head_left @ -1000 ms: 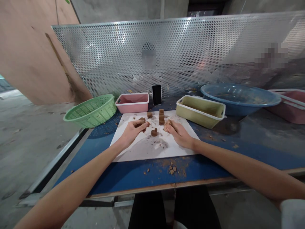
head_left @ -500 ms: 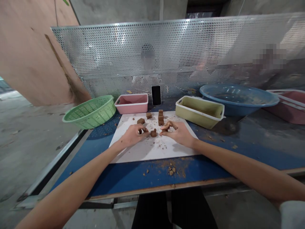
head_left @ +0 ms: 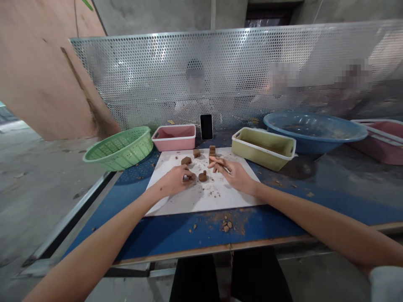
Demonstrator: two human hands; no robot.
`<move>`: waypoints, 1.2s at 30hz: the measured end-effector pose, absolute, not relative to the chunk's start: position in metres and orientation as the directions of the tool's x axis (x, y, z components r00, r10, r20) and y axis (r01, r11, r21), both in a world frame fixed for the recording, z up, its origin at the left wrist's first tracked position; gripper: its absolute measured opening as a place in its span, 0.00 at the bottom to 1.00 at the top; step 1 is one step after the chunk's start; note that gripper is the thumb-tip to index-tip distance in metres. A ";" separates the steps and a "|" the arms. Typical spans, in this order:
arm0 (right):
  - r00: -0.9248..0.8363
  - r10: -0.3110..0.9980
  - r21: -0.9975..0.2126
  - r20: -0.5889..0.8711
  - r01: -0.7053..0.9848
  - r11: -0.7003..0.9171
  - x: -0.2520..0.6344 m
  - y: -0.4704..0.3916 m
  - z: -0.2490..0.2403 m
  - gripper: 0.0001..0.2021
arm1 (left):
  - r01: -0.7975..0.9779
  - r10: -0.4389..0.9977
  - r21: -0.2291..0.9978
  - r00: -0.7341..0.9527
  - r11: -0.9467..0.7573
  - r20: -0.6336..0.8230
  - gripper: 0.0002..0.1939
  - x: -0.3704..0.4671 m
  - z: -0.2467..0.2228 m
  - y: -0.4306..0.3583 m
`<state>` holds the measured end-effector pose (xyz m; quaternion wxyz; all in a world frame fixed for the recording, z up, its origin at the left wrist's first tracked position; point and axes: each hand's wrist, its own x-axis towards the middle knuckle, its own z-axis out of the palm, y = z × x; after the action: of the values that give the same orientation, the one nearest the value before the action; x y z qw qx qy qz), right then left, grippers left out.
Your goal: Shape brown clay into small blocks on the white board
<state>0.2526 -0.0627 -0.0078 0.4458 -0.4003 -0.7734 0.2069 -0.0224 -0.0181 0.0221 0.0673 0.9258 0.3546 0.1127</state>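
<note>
On a white board (head_left: 201,203) lie brown clay-like pieces. A small round lump with a knob on top (head_left: 203,176) sits between my hands, touched by neither. My left hand (head_left: 174,181) rests on the board just left of that lump, fingers curled in; whatever they hold is hidden. My right hand (head_left: 237,176) is over the board to the right, its fingers stretched leftward with the thumb close under them. These fingers partly cover a stack of brown blocks (head_left: 212,149). Behind my left hand lie a brown hexagonal block (head_left: 186,160) and a smaller notched block (head_left: 197,153).
A phone (head_left: 206,127) stands against a perforated metal panel (head_left: 151,75). Along the back are a green basket (head_left: 122,151), a pink bin (head_left: 174,144), an olive bin (head_left: 261,153) and a blue basin (head_left: 315,138). Crumbs (head_left: 226,226) litter the blue tabletop (head_left: 176,235) near its front edge.
My right hand has lifted and shifted slightly away, its fingers now straighter and nearer the block stack. My left fingers have drawn back a little from the round lump and curled in.
</note>
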 end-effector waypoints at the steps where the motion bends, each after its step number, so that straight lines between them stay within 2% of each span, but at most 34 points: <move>1: -0.286 0.801 -0.673 0.526 0.437 0.597 0.253 -0.062 -0.008 0.19 | 0.639 0.665 0.185 0.727 -0.747 0.172 0.14 -0.023 0.021 -0.018; 5: -0.295 0.796 -0.671 0.529 0.430 0.604 0.253 -0.060 -0.010 0.19 | 0.632 0.649 0.150 0.731 -0.760 0.210 0.21 -0.023 0.017 -0.018; 9: -0.288 0.797 -0.688 0.531 0.403 0.604 0.254 -0.059 -0.014 0.22 | 0.638 0.662 0.183 0.694 -0.748 0.283 0.19 -0.021 0.015 -0.017; 13: -0.291 0.793 -0.695 0.535 0.382 0.609 0.253 -0.059 -0.014 0.25 | 0.608 0.664 0.271 0.658 -0.747 0.354 0.13 -0.016 0.010 -0.017; 18: -0.291 0.791 -0.662 0.538 0.436 0.610 0.252 -0.065 -0.006 0.23 | 0.602 0.741 0.432 0.551 -0.672 0.384 0.16 -0.004 0.003 -0.023; 20: -0.320 0.773 -0.613 0.548 0.474 0.631 0.254 -0.067 -0.003 0.21 | 0.612 0.774 0.475 0.529 -0.632 0.348 0.17 0.000 0.003 -0.026; 22: -0.415 0.727 -0.515 0.546 0.518 0.683 0.257 -0.066 -0.002 0.19 | 0.614 0.786 0.496 0.530 -0.614 0.319 0.19 0.004 0.002 -0.027; 26: -0.687 0.610 -0.198 0.396 0.585 0.787 0.264 -0.057 -0.006 0.17 | 0.623 0.799 0.505 0.518 -0.597 0.306 0.22 0.006 0.001 -0.026; 29: -0.759 0.576 -0.033 0.304 0.596 0.802 0.266 -0.051 -0.011 0.15 | 0.618 0.811 0.533 0.508 -0.578 0.291 0.25 0.007 0.000 -0.025; 32: -0.778 0.565 0.005 0.275 0.589 0.808 0.266 -0.048 -0.015 0.13 | 0.613 0.821 0.558 0.501 -0.560 0.274 0.26 0.006 0.000 -0.025; 36: -0.784 0.557 -0.028 0.273 0.572 0.819 0.264 -0.045 -0.016 0.11 | 0.608 0.820 0.564 0.506 -0.558 0.267 0.27 0.007 0.001 -0.025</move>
<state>0.2640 -0.0449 -0.0161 0.1355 -0.2991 -0.9441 -0.0281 0.0069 -0.0254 0.0011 0.2036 0.8435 0.4235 0.2603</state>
